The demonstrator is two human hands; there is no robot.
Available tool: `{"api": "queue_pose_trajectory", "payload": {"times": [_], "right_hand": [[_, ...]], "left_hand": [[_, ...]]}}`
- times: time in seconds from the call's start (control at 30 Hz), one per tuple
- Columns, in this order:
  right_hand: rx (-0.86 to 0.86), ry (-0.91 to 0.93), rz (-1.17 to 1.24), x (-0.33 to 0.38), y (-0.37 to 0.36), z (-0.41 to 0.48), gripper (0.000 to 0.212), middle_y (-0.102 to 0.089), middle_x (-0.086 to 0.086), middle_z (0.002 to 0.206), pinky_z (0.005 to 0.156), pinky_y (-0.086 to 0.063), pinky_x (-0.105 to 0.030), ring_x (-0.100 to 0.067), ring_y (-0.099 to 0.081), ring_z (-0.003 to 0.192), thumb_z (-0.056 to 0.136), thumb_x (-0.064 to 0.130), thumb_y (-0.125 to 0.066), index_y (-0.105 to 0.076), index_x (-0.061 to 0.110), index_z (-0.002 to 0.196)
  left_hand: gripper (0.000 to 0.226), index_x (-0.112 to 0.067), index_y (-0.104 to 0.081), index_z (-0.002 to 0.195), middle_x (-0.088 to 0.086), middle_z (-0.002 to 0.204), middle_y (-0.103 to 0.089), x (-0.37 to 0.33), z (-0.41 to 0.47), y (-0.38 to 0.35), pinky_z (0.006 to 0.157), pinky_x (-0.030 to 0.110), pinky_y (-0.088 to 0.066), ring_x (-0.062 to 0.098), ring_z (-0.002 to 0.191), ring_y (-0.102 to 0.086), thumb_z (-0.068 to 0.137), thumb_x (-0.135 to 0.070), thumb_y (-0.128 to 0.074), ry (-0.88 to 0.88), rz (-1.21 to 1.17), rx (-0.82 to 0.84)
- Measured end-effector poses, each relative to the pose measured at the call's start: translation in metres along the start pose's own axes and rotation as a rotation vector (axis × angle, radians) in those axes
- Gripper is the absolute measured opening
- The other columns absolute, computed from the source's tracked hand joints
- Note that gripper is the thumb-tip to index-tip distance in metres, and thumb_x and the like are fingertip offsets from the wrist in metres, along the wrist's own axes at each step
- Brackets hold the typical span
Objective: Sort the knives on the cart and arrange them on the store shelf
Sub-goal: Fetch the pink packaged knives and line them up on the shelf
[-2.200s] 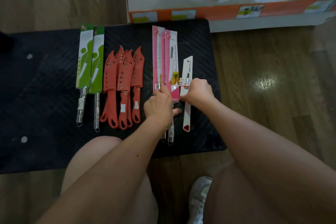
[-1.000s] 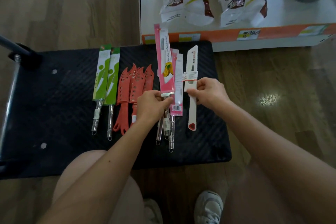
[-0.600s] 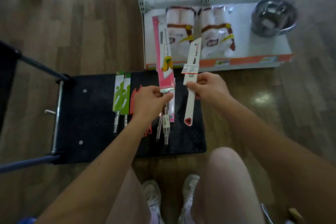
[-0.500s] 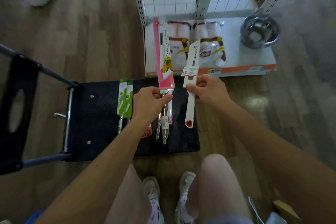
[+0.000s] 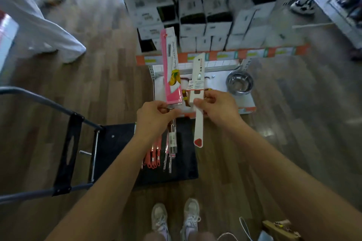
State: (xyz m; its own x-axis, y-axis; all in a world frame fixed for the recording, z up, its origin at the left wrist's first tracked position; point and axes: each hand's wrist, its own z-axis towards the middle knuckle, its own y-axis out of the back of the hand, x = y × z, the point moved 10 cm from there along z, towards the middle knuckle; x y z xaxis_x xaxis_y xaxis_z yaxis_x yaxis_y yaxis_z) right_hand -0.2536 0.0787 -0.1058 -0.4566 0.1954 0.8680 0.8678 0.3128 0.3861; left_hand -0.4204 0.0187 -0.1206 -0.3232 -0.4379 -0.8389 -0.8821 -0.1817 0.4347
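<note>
My left hand grips a knife in a pink card sleeve, held upright above the cart. My right hand pinches a white knife with a red spot at its handle end, also upright. Below them the black cart deck still carries several red knives and steel-handled knives, partly hidden by my left forearm. The store shelf stands just beyond the cart.
A steel bowl sits on the lowest shelf board. White boxes fill the shelf above. The cart handle reaches left. Another person's legs stand at the upper left. My shoes are below the cart.
I have stood up, so the cart and shelf look smaller and more shelf shows. Both hands lifted the pink-sleeved knife and the white knife off the cart deck.
</note>
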Motion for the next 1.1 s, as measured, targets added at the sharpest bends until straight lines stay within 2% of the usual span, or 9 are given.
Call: {"api": "queue_pose_trajectory", "payload": {"times": [0.17,0.27,0.37,0.43,0.5,0.83,0.93,1.03,1.1], "right_hand": [[-0.057,0.102,-0.032,0.041,0.03,-0.027,0.022,-0.065,0.008,0.088,0.071,-0.053,-0.019,-0.002,-0.062,0.076,0.088,0.022,-0.06,-0.065,0.016,0.109],[-0.069,0.149,-0.014,0.059,0.043,-0.041,0.024,-0.068,0.003,0.092,0.077,-0.055,-0.026,-0.007,-0.065,0.079,0.088,0.022,-0.06,-0.064,0.016,0.111],[-0.06,0.176,0.02,0.07,0.051,-0.049,0.023,-0.068,0.002,0.089,0.066,-0.055,-0.02,-0.008,-0.064,0.076,0.089,0.022,-0.06,-0.065,0.016,0.111],[-0.044,0.181,0.039,0.074,0.054,-0.051,0.021,-0.067,0.003,0.083,0.05,-0.047,-0.013,-0.006,-0.062,0.068,0.089,0.023,-0.059,-0.065,0.017,0.108],[-0.028,0.179,0.038,0.075,0.057,-0.052,0.02,-0.065,0.004,0.082,0.042,-0.04,-0.008,-0.005,-0.059,0.065,0.089,0.024,-0.059,-0.065,0.017,0.107],[0.021,0.183,0.053,0.085,0.059,-0.041,0.022,-0.064,0.009,0.082,0.043,-0.04,-0.005,-0.005,-0.06,0.07,0.09,0.025,-0.057,-0.062,0.019,0.11],[0.016,0.175,0.071,0.095,0.057,-0.029,0.023,-0.069,0.003,0.088,0.051,-0.047,-0.009,-0.01,-0.065,0.076,0.089,0.025,-0.059,-0.063,0.019,0.111],[-0.003,0.185,0.094,0.109,0.056,-0.012,0.023,-0.071,-0.003,0.091,0.072,-0.058,-0.028,-0.02,-0.068,0.086,0.088,0.024,-0.061,-0.065,0.018,0.109],[-0.016,0.198,0.099,0.119,0.055,0.0,0.02,-0.071,-0.008,0.091,0.074,-0.059,-0.034,-0.024,-0.068,0.086,0.088,0.024,-0.061,-0.066,0.02,0.107]], "left_hand": [[0.009,-0.016,-0.067,0.081,0.002,0.075,-0.069,-0.038,-0.029,0.015,0.065,0.03,-0.057,0.015,0.07,-0.068,0.078,-0.023,-0.072,-0.024,-0.12,-0.012],[0.008,-0.019,-0.066,0.076,0.003,0.075,-0.07,-0.056,-0.042,0.02,0.071,0.036,-0.058,0.018,0.074,-0.069,0.077,-0.024,-0.073,-0.057,-0.13,-0.027],[0.009,-0.02,-0.067,0.075,0.003,0.072,-0.07,-0.065,-0.048,0.019,0.074,0.045,-0.058,0.02,0.073,-0.069,0.075,-0.025,-0.074,-0.057,-0.122,-0.028],[0.01,-0.021,-0.067,0.074,0.005,0.075,-0.071,-0.069,-0.05,0.017,0.075,0.047,-0.057,0.023,0.075,-0.07,0.074,-0.026,-0.075,-0.055,-0.128,-0.041],[0.01,-0.022,-0.067,0.073,0.004,0.075,-0.071,-0.072,-0.051,0.017,0.075,0.047,-0.057,0.023,0.076,-0.07,0.074,-0.027,-0.075,-0.045,-0.155,-0.061],[0.009,-0.024,-0.064,0.076,0.002,0.078,-0.07,-0.095,-0.047,0.021,0.079,0.046,-0.056,0.02,0.078,-0.07,0.075,-0.025,-0.073,-0.055,-0.208,-0.078],[0.009,-0.022,-0.065,0.077,0.003,0.079,-0.071,-0.105,-0.036,0.028,0.078,0.045,-0.057,0.021,0.078,-0.07,0.075,-0.024,-0.073,-0.063,-0.227,-0.083],[0.007,-0.022,-0.065,0.078,0.003,0.08,-0.071,-0.121,-0.02,0.037,0.078,0.044,-0.057,0.021,0.079,-0.07,0.076,-0.023,-0.072,-0.09,-0.24,-0.078],[0.007,-0.02,-0.066,0.078,0.006,0.079,-0.071,-0.132,-0.007,0.046,0.076,0.044,-0.058,0.023,0.078,-0.07,0.076,-0.023,-0.072,-0.114,-0.251,-0.087]]}}
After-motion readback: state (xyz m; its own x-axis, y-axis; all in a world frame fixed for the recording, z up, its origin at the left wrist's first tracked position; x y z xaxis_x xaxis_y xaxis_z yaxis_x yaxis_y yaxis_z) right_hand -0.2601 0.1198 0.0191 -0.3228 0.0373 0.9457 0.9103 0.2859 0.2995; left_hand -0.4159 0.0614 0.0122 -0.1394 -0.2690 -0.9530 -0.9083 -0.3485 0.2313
